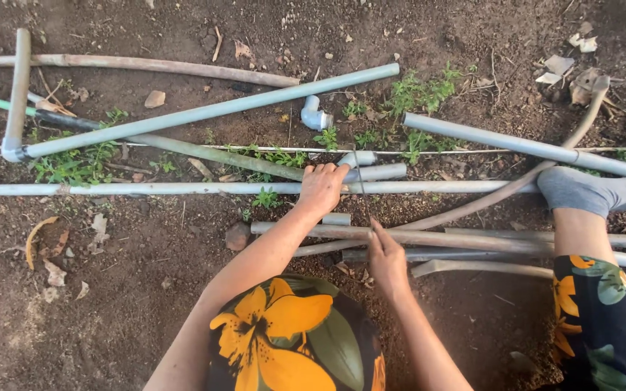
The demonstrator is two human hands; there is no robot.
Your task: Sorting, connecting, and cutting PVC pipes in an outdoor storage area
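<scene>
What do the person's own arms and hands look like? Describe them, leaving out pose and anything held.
Both arms are bare, with no sleeves showing. The left hand and right hand wear no gloves, and no rings, watch or bracelets can be made out. Below the arms, dark fabric printed with large yellow-orange flowers and green leaves covers the lap and continues over the right leg. A grey sock covers the foot.
</scene>
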